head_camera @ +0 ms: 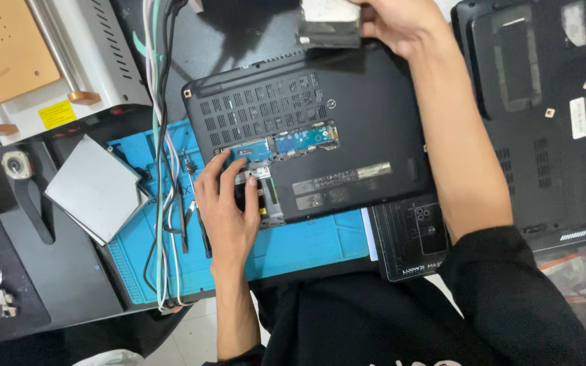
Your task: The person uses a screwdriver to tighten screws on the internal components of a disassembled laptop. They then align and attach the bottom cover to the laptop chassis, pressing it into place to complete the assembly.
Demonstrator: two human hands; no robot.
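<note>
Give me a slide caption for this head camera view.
Left hand rests in an upturned black laptop's open bay while right hand holds a metal drive.

Cables (pixel 164 135) and a silver drive (pixel 93 186) crowd the laptop's (pixel 361 129) left; blue mat (pixel 313 244) below lies open.

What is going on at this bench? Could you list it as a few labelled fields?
Setting: blue work mat on a dark bench
Main item: black laptop lying bottom up, with an open bay showing blue circuit boards
Left hand: fingers resting at the open bay's lower left edge
Right hand: holding a flat silver drive-like part above the laptop's far edge
Nearby left: silver rectangular plate, bundle of cables, white machine with orange top
Nearby right: second black laptop, also bottom up
</note>
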